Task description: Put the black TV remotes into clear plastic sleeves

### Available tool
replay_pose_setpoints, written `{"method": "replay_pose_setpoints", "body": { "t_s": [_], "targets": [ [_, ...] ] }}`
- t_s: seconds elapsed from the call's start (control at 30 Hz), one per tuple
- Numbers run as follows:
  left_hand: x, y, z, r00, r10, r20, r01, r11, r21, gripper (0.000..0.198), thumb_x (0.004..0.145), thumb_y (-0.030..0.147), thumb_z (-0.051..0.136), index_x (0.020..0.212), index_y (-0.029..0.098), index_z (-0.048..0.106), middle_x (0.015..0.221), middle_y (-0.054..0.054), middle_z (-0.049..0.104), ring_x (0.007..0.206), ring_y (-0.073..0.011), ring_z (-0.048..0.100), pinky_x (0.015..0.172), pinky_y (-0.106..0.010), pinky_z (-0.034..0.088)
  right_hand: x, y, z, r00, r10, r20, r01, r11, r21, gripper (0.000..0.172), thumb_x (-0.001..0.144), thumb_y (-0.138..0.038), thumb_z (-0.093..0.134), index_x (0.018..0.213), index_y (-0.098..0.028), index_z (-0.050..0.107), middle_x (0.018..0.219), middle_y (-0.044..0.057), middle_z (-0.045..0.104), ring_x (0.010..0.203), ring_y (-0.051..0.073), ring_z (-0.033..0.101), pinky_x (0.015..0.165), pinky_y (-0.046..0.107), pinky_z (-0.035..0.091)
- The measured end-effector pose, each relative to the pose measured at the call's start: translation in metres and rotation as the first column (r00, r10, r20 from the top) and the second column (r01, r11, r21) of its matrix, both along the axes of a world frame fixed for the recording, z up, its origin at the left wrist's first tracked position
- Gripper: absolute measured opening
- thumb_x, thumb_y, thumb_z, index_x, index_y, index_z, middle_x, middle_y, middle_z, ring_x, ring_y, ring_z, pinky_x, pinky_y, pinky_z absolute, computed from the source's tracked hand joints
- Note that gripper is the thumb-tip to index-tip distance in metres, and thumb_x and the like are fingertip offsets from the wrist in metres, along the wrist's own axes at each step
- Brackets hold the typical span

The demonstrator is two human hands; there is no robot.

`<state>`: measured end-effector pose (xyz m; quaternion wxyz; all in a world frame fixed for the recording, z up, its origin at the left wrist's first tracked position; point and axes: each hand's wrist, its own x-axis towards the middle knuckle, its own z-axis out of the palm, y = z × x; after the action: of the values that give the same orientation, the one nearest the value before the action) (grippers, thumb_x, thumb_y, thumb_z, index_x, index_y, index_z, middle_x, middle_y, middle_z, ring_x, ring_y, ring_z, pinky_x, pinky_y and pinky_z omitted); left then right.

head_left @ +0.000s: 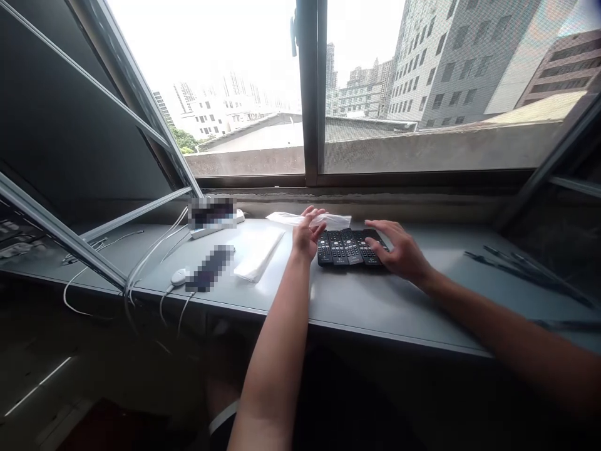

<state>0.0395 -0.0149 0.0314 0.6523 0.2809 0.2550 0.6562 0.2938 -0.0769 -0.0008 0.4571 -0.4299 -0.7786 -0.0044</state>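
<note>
Several black remote controls (348, 246) lie side by side on the grey sill-like table (357, 300) below the window. My right hand (397, 249) rests flat on the right end of the row, fingers stretched out. My left hand (306, 234) is at the row's left end, fingers loosely curled and apart, touching the side of the nearest remote; it holds nothing that I can see. A clear plastic bag (312, 219) lies just behind my left hand.
A folded white sheet (258, 258) lies left of the remotes. Further left are a blurred dark item (209, 268), a white power strip (213, 225), a white puck (178, 276) and white cables (145, 263). Dark thin strips (521, 266) lie at the right. A slanted metal frame (70, 241) crosses the left.
</note>
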Motion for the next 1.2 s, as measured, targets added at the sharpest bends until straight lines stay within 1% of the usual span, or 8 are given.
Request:
{"method": "replay_pose_setpoints", "body": {
  "t_s": [0.27,0.5,0.67,0.73,0.87,1.0,1.07,1.2],
  "targets": [
    [-0.006,0.004,-0.005,0.997,0.019,0.079,-0.02,1.0,0.008,0.041,0.098,0.022,0.074,0.139,0.02,0.068,0.133,-0.01,0.079,0.121,-0.0188,0.077,0.072,-0.014,0.063,0.033,0.049,-0.045,0.974,-0.167,0.151,0.206,0.93,-0.303,0.056,0.101,-0.043,0.059,0.15,-0.017,0.065,0.149,0.022,0.067,0.145,0.046,0.058,0.126,0.067,0.043],
    [-0.005,-0.003,0.002,0.988,-0.123,0.09,0.12,0.992,0.04,0.051,0.098,0.017,0.071,0.148,0.025,0.064,0.144,-0.011,0.073,0.135,-0.0268,0.072,0.073,-0.018,0.066,0.038,0.049,-0.033,0.97,-0.238,0.047,0.237,0.891,-0.387,0.073,0.091,-0.034,0.073,0.159,-0.014,0.057,0.142,0.023,0.07,0.136,0.044,0.067,0.12,0.062,0.051],
    [-0.005,-0.002,0.001,0.981,-0.145,0.13,0.142,0.989,0.03,0.042,0.1,0.017,0.069,0.141,0.02,0.063,0.146,-0.014,0.072,0.134,-0.0246,0.073,0.08,-0.018,0.068,0.03,0.036,-0.013,0.923,-0.363,-0.13,0.258,0.831,-0.493,0.038,0.095,-0.036,0.074,0.129,-0.019,0.071,0.118,0.018,0.08,0.11,0.039,0.077,0.104,0.059,0.061],
    [-0.006,-0.001,0.0,0.984,-0.128,0.125,0.128,0.992,0.012,0.035,0.101,0.018,0.069,0.136,0.019,0.065,0.146,-0.014,0.072,0.13,-0.0229,0.074,0.079,-0.018,0.068,0.024,0.029,-0.006,0.884,-0.335,-0.326,0.089,0.805,-0.587,0.024,0.099,-0.043,0.072,0.109,-0.022,0.069,0.095,0.012,0.079,0.082,0.03,0.077,0.083,0.05,0.068],
    [-0.006,-0.002,0.0,0.979,-0.16,0.129,0.157,0.987,0.033,0.028,0.102,0.023,0.069,0.13,0.018,0.067,0.146,-0.015,0.072,0.134,-0.0262,0.072,0.074,-0.019,0.068,0.013,0.018,0.006,0.638,-0.211,-0.741,-0.31,0.81,-0.498,0.027,0.098,-0.047,0.078,0.102,-0.026,0.062,0.096,0.005,0.077,0.066,0.018,0.068,0.056,0.031,0.062],
    [-0.006,-0.005,0.002,0.962,-0.229,0.147,0.223,0.973,0.059,0.024,0.105,0.029,0.065,0.126,0.017,0.067,0.146,-0.018,0.071,0.142,-0.0291,0.068,0.077,-0.022,0.069,0.007,0.011,0.016,0.443,-0.201,-0.873,-0.613,0.643,-0.459,0.038,0.112,-0.057,0.049,0.104,-0.025,0.067,0.08,0.005,0.066,0.054,0.017,0.052,0.04,0.028,0.048],
    [-0.006,-0.005,0.002,0.96,-0.237,0.152,0.231,0.971,0.054,0.024,0.106,0.029,0.065,0.126,0.017,0.067,0.144,-0.018,0.072,0.142,-0.0298,0.067,0.078,-0.023,0.07,0.005,0.008,0.021,0.382,-0.23,-0.895,-0.688,0.577,-0.441,0.038,0.113,-0.053,0.045,0.107,-0.024,0.07,0.079,0.004,0.063,0.055,0.017,0.052,0.041,0.028,0.05],
    [-0.006,-0.003,0.0,0.958,-0.232,0.169,0.227,0.973,0.048,0.026,0.105,0.029,0.066,0.127,0.015,0.066,0.145,-0.019,0.071,0.14,-0.029,0.069,0.08,-0.021,0.069,0.005,0.006,0.027,0.371,-0.241,-0.897,-0.703,0.559,-0.441,0.022,0.107,-0.039,0.058,0.108,-0.023,0.073,0.079,0.004,0.059,0.061,0.019,0.054,0.046,0.03,0.057]
  ]
}}
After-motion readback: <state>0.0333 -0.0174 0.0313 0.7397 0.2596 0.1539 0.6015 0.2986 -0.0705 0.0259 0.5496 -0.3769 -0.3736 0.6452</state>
